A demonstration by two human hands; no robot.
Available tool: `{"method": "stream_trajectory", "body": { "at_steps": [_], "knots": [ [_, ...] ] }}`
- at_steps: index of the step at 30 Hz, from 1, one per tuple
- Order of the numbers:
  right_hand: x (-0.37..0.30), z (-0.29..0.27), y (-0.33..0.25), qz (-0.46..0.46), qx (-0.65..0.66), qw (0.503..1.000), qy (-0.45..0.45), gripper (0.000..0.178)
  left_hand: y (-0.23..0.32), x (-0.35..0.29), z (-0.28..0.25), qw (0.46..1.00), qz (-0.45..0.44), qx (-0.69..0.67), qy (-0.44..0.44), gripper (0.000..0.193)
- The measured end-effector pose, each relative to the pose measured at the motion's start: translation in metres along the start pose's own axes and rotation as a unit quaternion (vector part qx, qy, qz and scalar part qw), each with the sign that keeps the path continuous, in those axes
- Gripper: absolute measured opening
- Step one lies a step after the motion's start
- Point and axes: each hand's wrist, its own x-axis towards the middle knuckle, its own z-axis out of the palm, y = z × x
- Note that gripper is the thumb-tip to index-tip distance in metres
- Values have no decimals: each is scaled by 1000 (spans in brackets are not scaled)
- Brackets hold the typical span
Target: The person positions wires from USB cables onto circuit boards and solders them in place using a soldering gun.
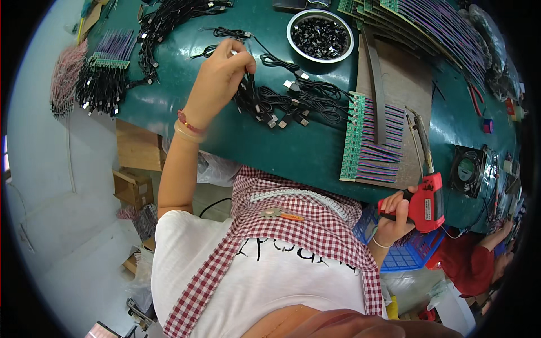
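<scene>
Gripping a red gun-shaped tool (431,204), the right hand (397,221) is closing its fingers around the black-and-red handle at the near right edge of the table (304,149). On the tool's smooth plastic side, a pale label (428,209) is carrying print too small to read; its slender metal rods are pointing toward the far side, above the right part of a flat brown board (413,70). Well apart from it, the left hand (222,70) is bending its fingers together among thin black cables (269,100) at the far left; whether it is pinching one, I cannot tell. The cables are lying in loose, rubbery coils to the right of that hand, their boxy silver plugs glinting. Along the brown board's left edge, a strip of green circuit boards (353,138) is running from near to far, with purple, bluish and dark wires (389,160) fanning out rightward beneath a flat grey bar (375,84). Beyond the cables, a round, shiny metal bowl (290,40) is holding small black pieces (320,38). Dark lettering is crossing the white shirt (225,281) behind a checked apron (315,239).
</scene>
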Motion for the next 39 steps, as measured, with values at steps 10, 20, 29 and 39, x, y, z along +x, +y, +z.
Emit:
{"method": "stream_trajectory", "body": {
  "at_steps": [10,20,29,39],
  "knots": [
    [9,25,-13,-15,56,998,7,33,66,-11,45,643,-191,-738,-78,8],
    [45,77,-23,41,-77,995,-54,27,155,-12,71,809,-233,-513,-167,10],
    [38,67,-11,19,-154,986,-67,11,152,-17,83,935,-38,-326,-131,12],
    [43,57,-19,157,92,978,-99,43,148,-12,83,780,-120,-559,-254,11]
  ]
}}
